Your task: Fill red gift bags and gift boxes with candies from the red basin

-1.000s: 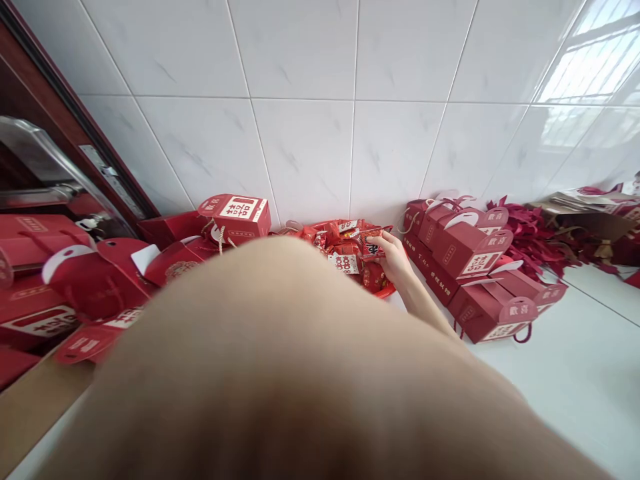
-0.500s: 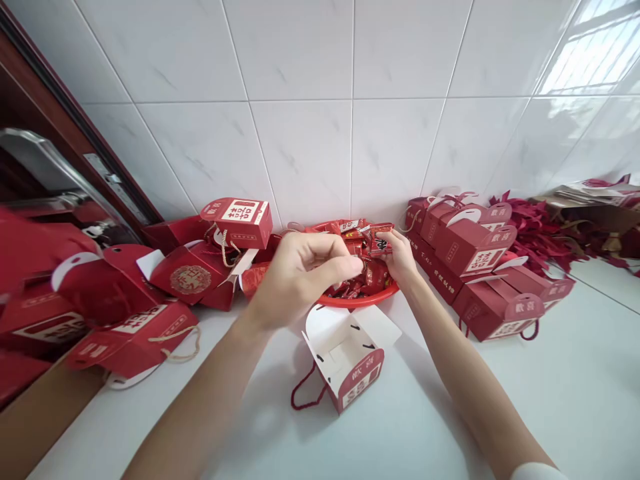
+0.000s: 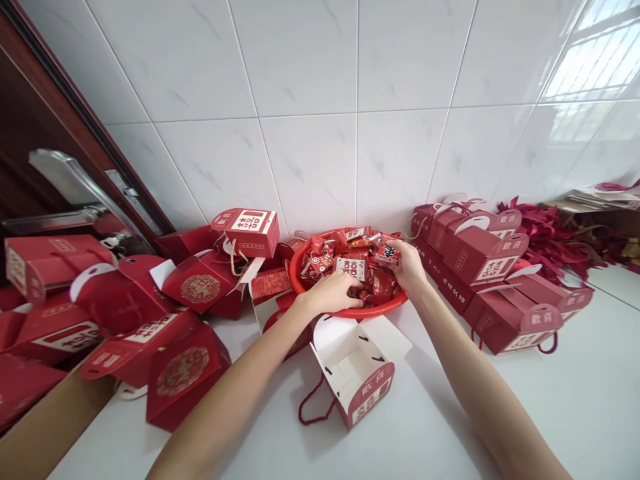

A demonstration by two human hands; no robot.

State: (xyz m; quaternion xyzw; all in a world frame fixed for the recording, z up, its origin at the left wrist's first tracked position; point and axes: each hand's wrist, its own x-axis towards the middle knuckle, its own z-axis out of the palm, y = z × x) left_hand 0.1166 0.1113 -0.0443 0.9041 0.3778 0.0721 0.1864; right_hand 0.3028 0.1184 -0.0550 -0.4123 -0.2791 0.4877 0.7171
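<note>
A red basin [image 3: 373, 311] filled with red-wrapped sweets [image 3: 353, 267] stands against the tiled wall. Over its front left part lies my left hand [image 3: 333, 292], fingertips down among the sweets; whether they grip one is hidden. My right hand [image 3: 409, 265] reaches in at the basin's right side, its fingers closed on a red packet [image 3: 386, 253]. In front of the basin, an open box [image 3: 353, 373] with a white inside and a dark red cord handle sits on the white surface. Nothing shows inside it.
Red boxes [image 3: 200, 283] are heaped at the left, beside a door handle [image 3: 75, 180]. More closed boxes [image 3: 490, 253] are stacked at the right, in front of dark red ribbons [image 3: 543, 233]. A cardboard edge [image 3: 60, 413] shows at lower left.
My left hand has moved from above the basin's front edge down into the sweets. My right hand stays at the packet. The view has shifted slightly, showing more boxes at left.
</note>
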